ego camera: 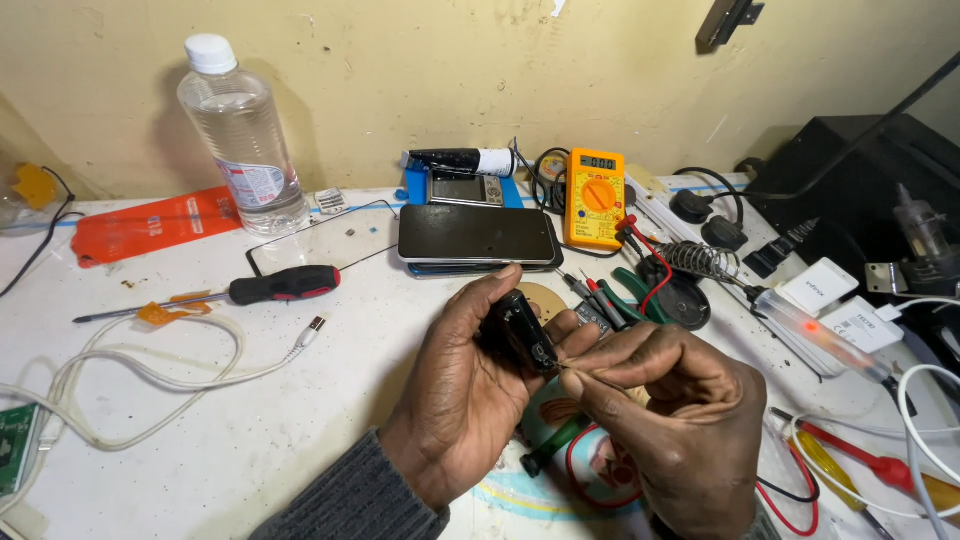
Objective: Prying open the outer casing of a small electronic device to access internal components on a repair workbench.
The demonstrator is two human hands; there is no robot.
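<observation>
Small black device [520,330] is gripped in left hand [465,385]; a thin probe [590,377] (hard to identify) is pinched by right hand [665,420], tip touching device, near smartphone [477,237].

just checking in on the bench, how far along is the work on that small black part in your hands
Looks mid-job. Done: the bench is laid out, with the multimeter on and its probes, the screwdriver and phone set aside. In hand: the left hand has a grip on the small black part while the right hand pinches something thin against its end. Left: the part is not yet set down.
</observation>
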